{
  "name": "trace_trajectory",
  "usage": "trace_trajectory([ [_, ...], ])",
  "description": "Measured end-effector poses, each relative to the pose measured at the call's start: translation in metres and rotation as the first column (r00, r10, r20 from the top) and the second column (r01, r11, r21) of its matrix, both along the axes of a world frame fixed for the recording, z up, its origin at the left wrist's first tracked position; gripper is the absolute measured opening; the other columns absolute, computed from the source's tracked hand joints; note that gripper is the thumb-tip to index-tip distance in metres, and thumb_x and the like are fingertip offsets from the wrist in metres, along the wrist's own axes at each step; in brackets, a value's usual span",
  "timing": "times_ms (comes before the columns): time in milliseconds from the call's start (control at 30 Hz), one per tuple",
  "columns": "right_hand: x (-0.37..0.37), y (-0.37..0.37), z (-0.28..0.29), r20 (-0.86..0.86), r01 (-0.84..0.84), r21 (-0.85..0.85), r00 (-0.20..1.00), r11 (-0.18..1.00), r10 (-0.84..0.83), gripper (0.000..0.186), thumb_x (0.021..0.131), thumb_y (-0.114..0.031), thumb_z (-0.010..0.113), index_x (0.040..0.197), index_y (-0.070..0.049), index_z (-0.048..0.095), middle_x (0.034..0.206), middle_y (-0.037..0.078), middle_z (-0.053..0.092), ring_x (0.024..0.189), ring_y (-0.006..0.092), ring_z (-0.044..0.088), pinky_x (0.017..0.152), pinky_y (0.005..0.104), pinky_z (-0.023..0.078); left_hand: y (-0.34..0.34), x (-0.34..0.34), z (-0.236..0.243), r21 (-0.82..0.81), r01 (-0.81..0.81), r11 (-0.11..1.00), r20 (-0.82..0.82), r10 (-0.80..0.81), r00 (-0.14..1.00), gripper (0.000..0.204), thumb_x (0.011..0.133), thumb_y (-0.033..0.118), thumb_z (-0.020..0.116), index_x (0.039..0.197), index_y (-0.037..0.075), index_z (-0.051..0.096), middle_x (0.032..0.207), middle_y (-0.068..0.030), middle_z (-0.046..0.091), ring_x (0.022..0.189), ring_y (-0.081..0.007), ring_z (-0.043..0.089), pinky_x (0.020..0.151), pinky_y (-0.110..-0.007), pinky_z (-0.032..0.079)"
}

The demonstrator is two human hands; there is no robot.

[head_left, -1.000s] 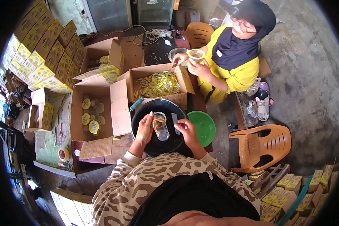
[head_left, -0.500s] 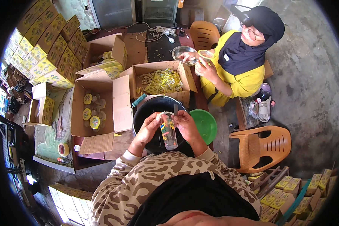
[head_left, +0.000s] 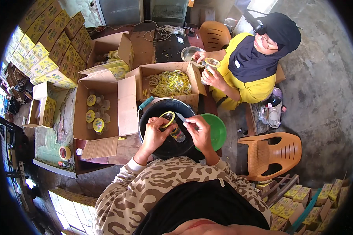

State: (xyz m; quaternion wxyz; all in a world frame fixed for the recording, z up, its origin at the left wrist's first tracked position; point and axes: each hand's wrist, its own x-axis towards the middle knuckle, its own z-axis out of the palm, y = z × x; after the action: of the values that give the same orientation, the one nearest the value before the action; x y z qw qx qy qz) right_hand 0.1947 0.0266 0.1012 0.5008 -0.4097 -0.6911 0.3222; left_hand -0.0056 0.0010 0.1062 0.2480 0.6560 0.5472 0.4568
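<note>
My left hand (head_left: 156, 133) grips a clear printed plastic cup (head_left: 177, 134) at its yellow-ringed top, above a black bucket (head_left: 149, 147) with a teal handle. My right hand (head_left: 198, 131) pinches a thin grey flat blade (head_left: 180, 117) just right of the cup's rim. A green basin (head_left: 217, 129) sits right of the bucket. Behind it, a cardboard box (head_left: 166, 84) holds yellow shreds; to the left, an open box (head_left: 123, 105) holds several cups with yellow lids.
A co-worker (head_left: 251, 68) in yellow, at the right, holds another cup over a metal bowl (head_left: 189, 51). Stacked cartons (head_left: 47, 51) fill the back left. A tape roll (head_left: 64, 152) lies on the left table. An orange chair (head_left: 270, 154) stands at the right; more cartons (head_left: 302, 199) are lower right.
The cup's bottom has swung away from me and rightward, and a yellow ring now shows at its top. My right hand has moved slightly right with the blade. The co-worker has shifted slightly.
</note>
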Motion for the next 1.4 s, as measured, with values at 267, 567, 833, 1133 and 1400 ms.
trace_trajectory([
  [267,-0.002,0.004,-0.013,-0.082,-0.153,-0.078,0.986,0.985,0.146,0.018,0.093,0.001,0.066,0.109,0.0,0.059,0.101,0.01,0.069,0.085,0.0153,0.066,0.075,0.0295,0.053,0.003,0.004,0.002,0.068,0.183,0.981,-0.04,-0.181,0.983,0.018,0.075,0.015,0.086,0.087,0.006,0.076,0.078,-0.0062,0.071,0.076,-0.0235,0.062,0.083,-0.036,0.042],
  [567,0.007,0.022,-0.009,-0.587,-0.444,-0.317,0.786,0.838,0.194,0.015,0.098,-0.002,0.062,0.11,-0.006,0.052,0.105,0.006,0.065,0.095,0.0121,0.062,0.085,0.0288,0.052,0.007,-0.017,0.0,0.041,0.48,0.876,0.424,-0.45,0.786,0.035,0.085,0.008,0.077,0.118,0.004,0.066,0.112,-0.0099,0.068,0.116,-0.0277,0.055,0.108,-0.041,0.038],
  [833,0.01,0.031,-0.013,-0.591,-0.401,-0.418,0.802,0.815,0.092,0.016,0.095,-0.001,0.066,0.107,-0.005,0.056,0.103,0.005,0.065,0.091,0.0113,0.062,0.082,0.0273,0.052,0.006,-0.021,-0.007,0.107,0.434,0.895,0.302,-0.445,0.843,0.011,0.093,0.006,0.069,0.103,0.003,0.068,0.106,-0.0077,0.073,0.106,-0.0248,0.069,0.116,-0.055,0.034],
  [1133,0.003,0.008,0.019,0.059,0.082,0.076,0.994,0.994,-0.087,0.015,0.083,0.005,0.075,0.096,-0.002,0.07,0.087,0.009,0.065,0.074,0.0193,0.064,0.066,0.0298,0.05,-0.002,-0.015,-0.005,0.174,0.165,0.971,-0.034,-0.161,0.986,0.026,0.083,-0.005,0.07,0.106,0.002,0.063,0.097,-0.0122,0.066,0.094,-0.0358,0.065,0.112,-0.055,0.041],
  [1400,-0.016,-0.015,-0.005,0.17,0.173,0.28,0.959,0.944,-0.226,0.023,0.077,0.006,0.077,0.097,-0.004,0.072,0.082,0.009,0.06,0.072,0.0246,0.063,0.061,0.0346,0.049,-0.007,0.001,-0.017,0.206,0.079,0.975,-0.095,-0.06,0.994,0.022,0.086,-0.005,0.067,0.106,0.003,0.064,0.091,-0.0138,0.059,0.09,-0.0359,0.063,0.111,-0.056,0.041],
])
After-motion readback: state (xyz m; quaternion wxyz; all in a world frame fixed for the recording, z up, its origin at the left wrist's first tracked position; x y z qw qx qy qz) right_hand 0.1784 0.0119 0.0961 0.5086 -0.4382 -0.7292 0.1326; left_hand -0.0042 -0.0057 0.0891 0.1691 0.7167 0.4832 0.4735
